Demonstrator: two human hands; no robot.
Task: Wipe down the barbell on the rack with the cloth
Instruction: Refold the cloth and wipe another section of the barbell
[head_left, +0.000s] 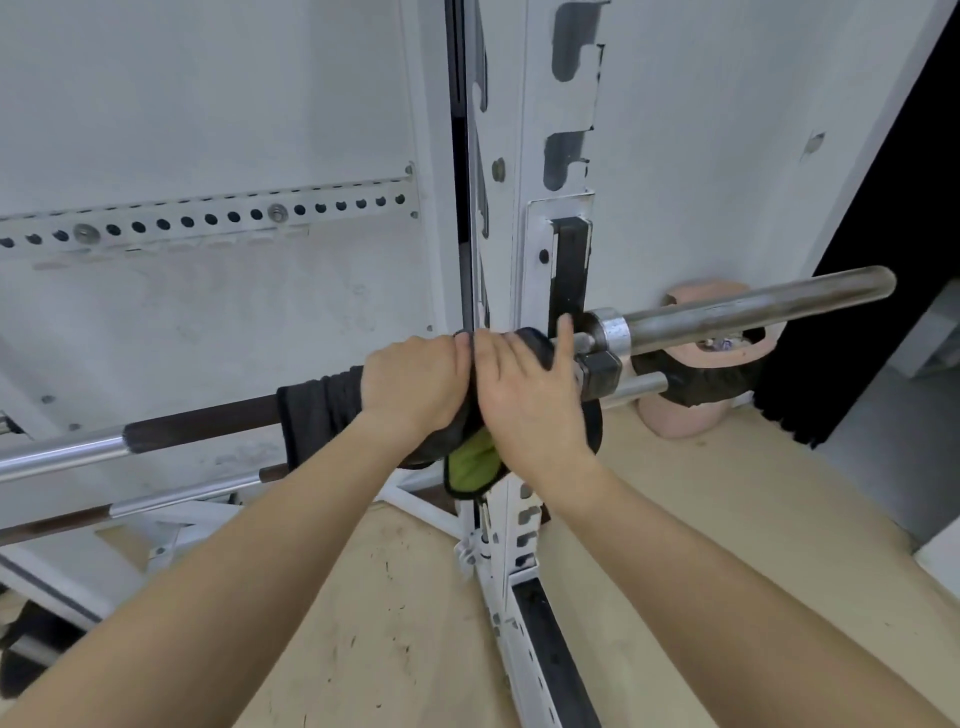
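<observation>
Barbell (67, 452): lying across the rack (519, 130), sleeve jutting out to the right.
Cloth (322, 410): wrapped over the shaft, tail hanging below both hands.
Left hand (415, 384): clenched round cloth and shaft.
Right hand (524, 400): grasping cloth just beside the collar (610, 327), forefinger straight.
Risk: forefinger pinched against collar if pushed further right; hanging tail snagging on rack.

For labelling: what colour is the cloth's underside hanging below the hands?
Lime green lining of black cloth; head view.
</observation>
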